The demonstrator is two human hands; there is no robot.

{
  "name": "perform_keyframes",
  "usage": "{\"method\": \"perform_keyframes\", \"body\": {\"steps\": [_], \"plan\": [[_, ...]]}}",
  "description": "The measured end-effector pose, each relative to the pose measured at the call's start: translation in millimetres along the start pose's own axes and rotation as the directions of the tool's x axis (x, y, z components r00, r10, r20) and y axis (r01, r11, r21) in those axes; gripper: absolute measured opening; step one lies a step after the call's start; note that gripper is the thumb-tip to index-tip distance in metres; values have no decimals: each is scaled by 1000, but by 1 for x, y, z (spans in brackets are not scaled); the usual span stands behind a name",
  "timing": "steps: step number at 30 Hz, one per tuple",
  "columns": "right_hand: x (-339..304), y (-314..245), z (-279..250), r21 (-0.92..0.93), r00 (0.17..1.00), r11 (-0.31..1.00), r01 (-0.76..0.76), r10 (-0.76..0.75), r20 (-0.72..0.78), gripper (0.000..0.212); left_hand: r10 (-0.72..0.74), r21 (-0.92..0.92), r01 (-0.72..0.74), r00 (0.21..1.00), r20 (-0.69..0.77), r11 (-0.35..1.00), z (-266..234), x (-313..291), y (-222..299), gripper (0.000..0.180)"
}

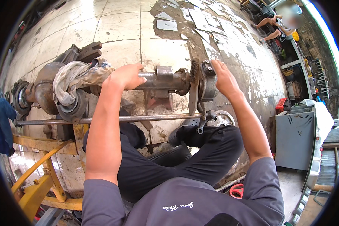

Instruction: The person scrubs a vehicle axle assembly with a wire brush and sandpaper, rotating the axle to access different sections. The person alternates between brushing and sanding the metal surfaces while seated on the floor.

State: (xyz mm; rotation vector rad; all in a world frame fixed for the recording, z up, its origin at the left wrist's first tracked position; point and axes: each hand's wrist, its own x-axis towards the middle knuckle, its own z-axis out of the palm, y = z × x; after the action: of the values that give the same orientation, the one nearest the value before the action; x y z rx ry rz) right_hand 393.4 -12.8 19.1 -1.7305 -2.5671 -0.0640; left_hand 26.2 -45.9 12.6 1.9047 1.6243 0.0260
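A rusty vehicle axle housing (150,81) lies crosswise in front of me, its bulging round casing (49,83) at the left. My left hand (128,76) is closed over the tube, thumb toward the right; its other fingers are partly hidden. My right hand (226,80) lies with fingers stretched along the outer side of the dark hub (210,84) at the right end. Just inside the hub, a wire brush (194,75) stands with bristles up and handle down. A dirty rag (73,81) drapes over the housing left of my left hand.
A long metal bar (139,118) crosses above my legs, near a ring spanner (200,127). A yellow frame (51,180) stands at lower left. Right of me are a grey cabinet (294,139) and a red-handled item (236,191). Another person (277,28) sits far right. Broken tiles (201,20) lie ahead.
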Motion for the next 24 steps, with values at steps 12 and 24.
{"method": "perform_keyframes", "body": {"steps": [12,24], "plan": [[-13,1,30,-105,999,993,47,-45,21,58,-10,16,9,999,48,1000,-1,-3,3,59],[1,12,10,-64,995,994,-87,90,45,52,35,33,-36,999,20,999,2,3,-2,62]]}}
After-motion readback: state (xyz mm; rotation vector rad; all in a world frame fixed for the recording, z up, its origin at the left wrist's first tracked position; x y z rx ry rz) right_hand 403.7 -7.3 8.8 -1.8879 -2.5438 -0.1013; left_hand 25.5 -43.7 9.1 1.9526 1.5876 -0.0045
